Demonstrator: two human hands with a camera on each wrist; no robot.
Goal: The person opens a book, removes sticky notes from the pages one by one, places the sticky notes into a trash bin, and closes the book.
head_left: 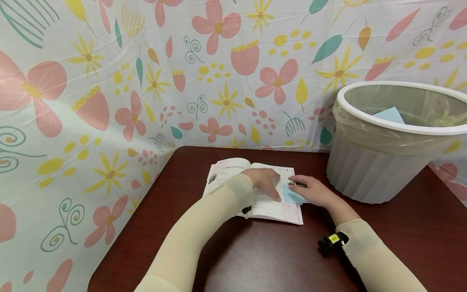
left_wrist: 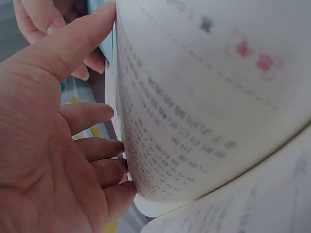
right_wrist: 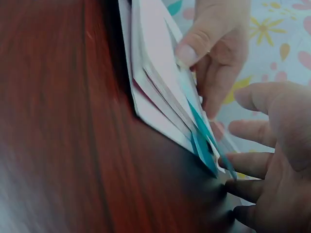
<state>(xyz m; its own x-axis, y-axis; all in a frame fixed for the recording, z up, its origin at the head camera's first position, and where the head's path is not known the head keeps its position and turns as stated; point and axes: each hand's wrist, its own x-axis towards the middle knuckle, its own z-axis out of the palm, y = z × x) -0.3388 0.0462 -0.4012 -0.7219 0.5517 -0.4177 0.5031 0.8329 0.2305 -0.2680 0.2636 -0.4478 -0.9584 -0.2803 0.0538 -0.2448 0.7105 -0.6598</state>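
An open book [head_left: 233,172] with printed text lies on the table, its pages spread. Across the right-hand page reaches my left hand [head_left: 263,181], fingers extended; in the left wrist view its thumb and fingertips lie along the edge of the curved page [left_wrist: 194,97]. A light-blue slip of paper [head_left: 292,194] sticks out at the book's right side. My right hand [head_left: 310,191] is at this slip with fingers loosely extended; in the right wrist view its fingertips touch the blue paper [right_wrist: 206,153] between the pages, thumb apart. A small dark thing [head_left: 297,184] shows beside the right fingers.
A grey ribbed bin [head_left: 368,170] with a white rim and a clear liner stands right of the book, a blue paper [head_left: 390,115] inside it. The dark red wooden table [head_left: 262,255] extends toward me. A flowered cloth [head_left: 233,93] hangs behind and at left.
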